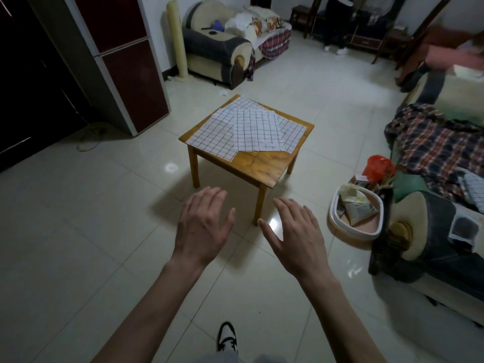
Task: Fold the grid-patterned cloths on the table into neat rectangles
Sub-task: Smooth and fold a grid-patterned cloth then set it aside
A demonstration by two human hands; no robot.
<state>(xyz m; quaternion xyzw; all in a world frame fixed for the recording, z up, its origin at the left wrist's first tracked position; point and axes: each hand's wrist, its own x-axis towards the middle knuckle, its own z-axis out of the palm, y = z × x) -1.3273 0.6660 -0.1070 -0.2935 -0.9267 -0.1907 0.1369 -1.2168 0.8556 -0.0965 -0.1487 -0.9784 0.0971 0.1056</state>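
wooden worktop (pixel 258 167) carries the overlapping grid-patterned cloths (pixel 246 128) unfolded, well apart from the left hand (pixel 203 225) and right hand (pixel 296 233), both spread and empty, so folding hasn't begun; next likely means reaching one cloth.

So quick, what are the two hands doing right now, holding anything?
Left hand: open, fingers spread, holding nothing.
Right hand: open, fingers spread, holding nothing.

cloths (pixel 246 129) overlapped on table's (pixel 259 166) far half | my hands (pixel 204 226) before it, over floor (apart) | basket (pixel 353 218) right of table | cabinet (pixel 115 61) far left
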